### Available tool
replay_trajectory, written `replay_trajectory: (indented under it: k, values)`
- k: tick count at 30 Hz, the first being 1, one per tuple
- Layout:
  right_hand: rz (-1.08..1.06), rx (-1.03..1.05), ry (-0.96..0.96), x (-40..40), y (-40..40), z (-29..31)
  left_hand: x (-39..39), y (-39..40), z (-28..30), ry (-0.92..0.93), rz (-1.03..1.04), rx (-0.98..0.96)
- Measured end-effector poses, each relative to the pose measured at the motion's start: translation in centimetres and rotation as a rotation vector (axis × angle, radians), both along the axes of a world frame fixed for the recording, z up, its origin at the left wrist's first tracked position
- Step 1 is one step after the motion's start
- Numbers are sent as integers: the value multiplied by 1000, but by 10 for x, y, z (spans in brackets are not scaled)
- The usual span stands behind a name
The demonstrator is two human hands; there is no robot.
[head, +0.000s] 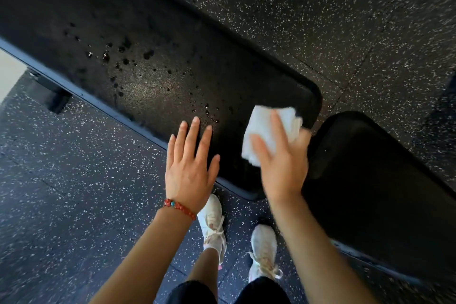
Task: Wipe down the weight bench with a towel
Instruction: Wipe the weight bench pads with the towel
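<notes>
Right hand point(283, 168): fingers spread flat on a folded white towel point(269, 131), pressing it onto the near right end of the long black bench pad point(148, 57); hand slightly blurred. Left hand point(190, 170): fingers straight, slightly fanned, holding nothing, over the pad's near edge just left of the towel. Red bead bracelet point(179, 207) on left wrist. Droplets point(123, 57) dot the pad farther left. Second black pad point(370, 180) lies right. Speckled floor point(61, 192) and white shoes point(213, 224) below.
</notes>
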State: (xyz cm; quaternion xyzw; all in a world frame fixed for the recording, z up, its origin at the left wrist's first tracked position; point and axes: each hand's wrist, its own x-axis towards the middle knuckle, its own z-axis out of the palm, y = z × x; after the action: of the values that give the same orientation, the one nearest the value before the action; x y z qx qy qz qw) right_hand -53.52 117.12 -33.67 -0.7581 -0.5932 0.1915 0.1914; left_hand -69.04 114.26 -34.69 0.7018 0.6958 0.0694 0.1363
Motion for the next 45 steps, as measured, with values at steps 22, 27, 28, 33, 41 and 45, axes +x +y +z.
replay_trajectory:
  k: [22, 27, 28, 33, 41, 45]
  values:
    - [372, 40, -62, -36, 10, 2, -45, 21, 2, 53, 91, -24]
    - [348, 31, -75, -33, 67, 1, -46, 20, 1, 84, 70, -20]
    - [303, 35, -85, -37, 85, -1, -45, 20, 1, 88, 67, -17]
    - [193, -2, -47, -60, 92, -7, -45, 21, 3, 62, 91, -31]
    - [597, 101, -120, -61, 56, 0, -52, 29, 18, -10, 76, -80]
    - [345, 59, -129, -56, 122, 0, -61, 40, 20, 21, 73, -48]
